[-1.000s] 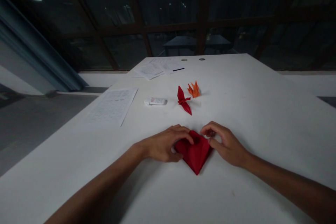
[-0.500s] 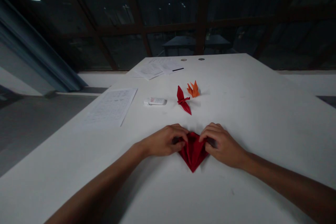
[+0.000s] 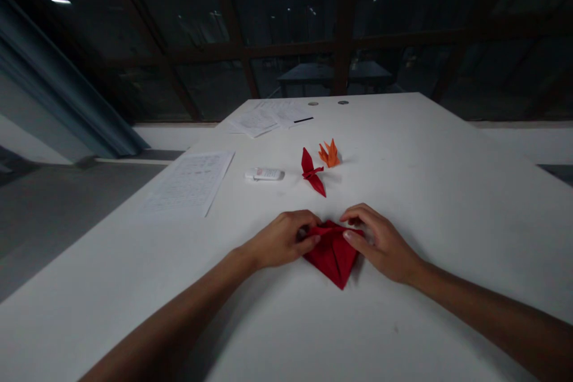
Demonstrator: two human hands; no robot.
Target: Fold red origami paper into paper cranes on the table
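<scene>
A partly folded sheet of red origami paper (image 3: 335,258) is between my hands, one corner pointing toward me and its upper edge folded over. My left hand (image 3: 285,240) pinches its left side, thumb on top and fingers curled behind. At the right side, my right hand (image 3: 378,243) has its thumb on the paper, with the index finger arched just beyond the upper edge; the other fingers are partly hidden. Farther out lies a red paper crane (image 3: 312,174) with spread wings. Beside it stands an orange paper crane (image 3: 331,156).
Left of the cranes lies a white marker-like item (image 3: 264,174) with print on it. A printed sheet (image 3: 190,184) is near the table's left edge. More papers (image 3: 264,118) and a dark pen (image 3: 303,120) lie at the back of the white table (image 3: 430,191).
The red paper's near corner has swung to the right, and its upper edge now shows a fold across it. My right hand's fingers have loosened and straightened somewhat; my left hand keeps its pinch.
</scene>
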